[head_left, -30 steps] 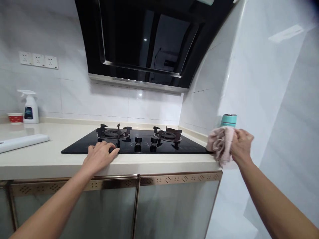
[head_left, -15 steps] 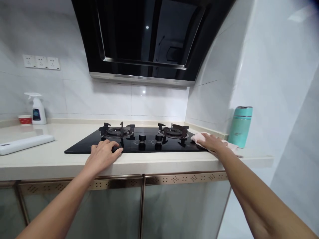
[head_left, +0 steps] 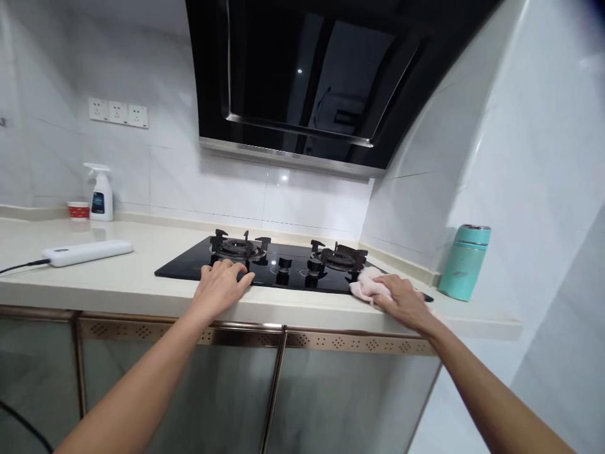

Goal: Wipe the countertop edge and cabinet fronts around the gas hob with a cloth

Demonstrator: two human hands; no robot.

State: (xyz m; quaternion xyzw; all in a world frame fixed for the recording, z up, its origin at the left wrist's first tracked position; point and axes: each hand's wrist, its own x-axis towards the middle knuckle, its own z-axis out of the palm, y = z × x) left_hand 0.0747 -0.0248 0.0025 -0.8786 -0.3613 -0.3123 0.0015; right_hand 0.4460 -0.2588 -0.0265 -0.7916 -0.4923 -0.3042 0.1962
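Observation:
Under my right hand (head_left: 401, 304) a pale pink cloth (head_left: 369, 285) is bunched at the front right corner of the black gas stove (head_left: 184, 268). The fingers press on the cloth and partly cover it. My left hand (head_left: 221, 287) rests on the front edge of the stove and counter, fingers spread and holding nothing. Behind it stands the left burner (head_left: 239, 248). Two black knobs (head_left: 284, 265) sit between the hands, and the right burner (head_left: 338, 257) is just behind the cloth.
A turquoise flask (head_left: 466, 263) stands right of the stove by the wall. On the left of the counter (head_left: 142, 287) are a white elongated device (head_left: 89, 253) with a cable, a spray bottle (head_left: 102, 197) and a red-and-white cup (head_left: 79, 210). A black range hood (head_left: 293, 82) overhangs the stove.
My right hand has drawn the cloth left and toward the front edge of the stove. My left hand stays at the front edge. The view has turned left and tilted.

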